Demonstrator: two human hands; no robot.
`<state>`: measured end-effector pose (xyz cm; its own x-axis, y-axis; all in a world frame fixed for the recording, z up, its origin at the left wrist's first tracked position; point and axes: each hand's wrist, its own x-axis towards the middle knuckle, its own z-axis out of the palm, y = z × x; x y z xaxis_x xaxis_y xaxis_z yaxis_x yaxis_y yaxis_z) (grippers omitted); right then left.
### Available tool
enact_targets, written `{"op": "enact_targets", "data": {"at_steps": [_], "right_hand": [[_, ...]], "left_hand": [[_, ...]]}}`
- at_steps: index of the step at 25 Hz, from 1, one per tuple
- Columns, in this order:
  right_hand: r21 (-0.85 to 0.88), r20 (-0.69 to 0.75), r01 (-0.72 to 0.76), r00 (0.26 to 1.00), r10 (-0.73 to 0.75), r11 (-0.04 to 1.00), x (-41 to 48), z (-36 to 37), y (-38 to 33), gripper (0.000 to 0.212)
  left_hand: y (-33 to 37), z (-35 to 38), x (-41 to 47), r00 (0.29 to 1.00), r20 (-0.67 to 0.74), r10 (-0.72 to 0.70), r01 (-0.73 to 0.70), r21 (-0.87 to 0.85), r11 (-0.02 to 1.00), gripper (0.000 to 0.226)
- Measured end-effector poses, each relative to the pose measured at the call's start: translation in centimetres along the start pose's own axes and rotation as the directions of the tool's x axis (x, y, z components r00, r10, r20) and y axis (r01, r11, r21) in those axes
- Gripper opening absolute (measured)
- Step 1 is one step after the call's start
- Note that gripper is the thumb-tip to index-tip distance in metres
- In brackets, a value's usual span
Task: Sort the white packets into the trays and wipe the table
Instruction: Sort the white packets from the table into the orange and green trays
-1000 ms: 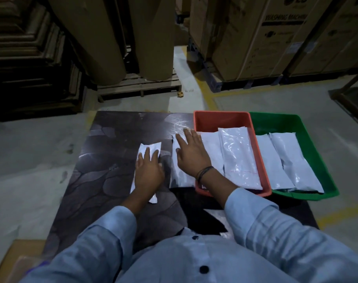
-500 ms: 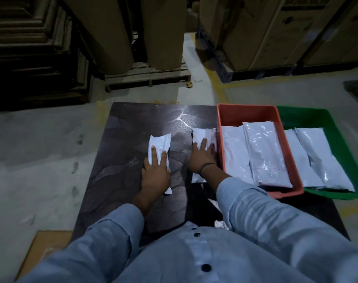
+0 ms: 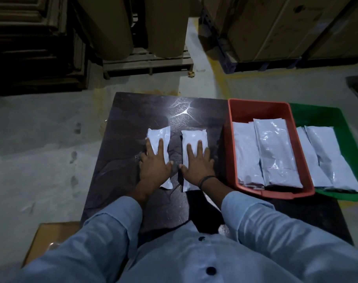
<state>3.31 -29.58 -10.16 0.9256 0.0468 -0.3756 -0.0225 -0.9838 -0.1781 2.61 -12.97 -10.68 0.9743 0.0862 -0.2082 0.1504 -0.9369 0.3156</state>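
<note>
**Flat Hands on Two Packets**

On the dark table (image 3: 133, 119), two white packets lie side by side next to the red tray (image 3: 255, 105). The right hand (image 3: 196, 167) presses flat on the nearer packet (image 3: 194, 137), and the left hand (image 3: 154, 168) on the farther packet (image 3: 159, 135). The red tray holds stacked packets (image 3: 274, 152). A green tray (image 3: 325, 115) sits just beyond it with more packets (image 3: 325, 156).

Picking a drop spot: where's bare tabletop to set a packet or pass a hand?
Free: far strip of table beyond left packet and right packet; strip left of left packet; far ends of red tray, green tray. Crowded: gaps between packets and red tray.
</note>
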Motion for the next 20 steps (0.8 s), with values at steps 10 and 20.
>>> {"op": "enact_targets", "data": {"at_steps": [10,20], "right_hand": [[0.061,-0.113,0.026,0.993,-0.019,0.998,0.1,-2.4,-0.5,0.075],[0.08,-0.442,0.175,0.889,-0.123,0.981,0.0,-14.9,3.2,0.075]], "left_hand": [[0.6,-0.1,0.2,0.989,-0.147,0.029,-0.027,0.014,1.0,0.078],[11.4,-7.3,0.3,0.942,-0.332,0.041,-0.104,-0.177,0.979,0.07]]}}
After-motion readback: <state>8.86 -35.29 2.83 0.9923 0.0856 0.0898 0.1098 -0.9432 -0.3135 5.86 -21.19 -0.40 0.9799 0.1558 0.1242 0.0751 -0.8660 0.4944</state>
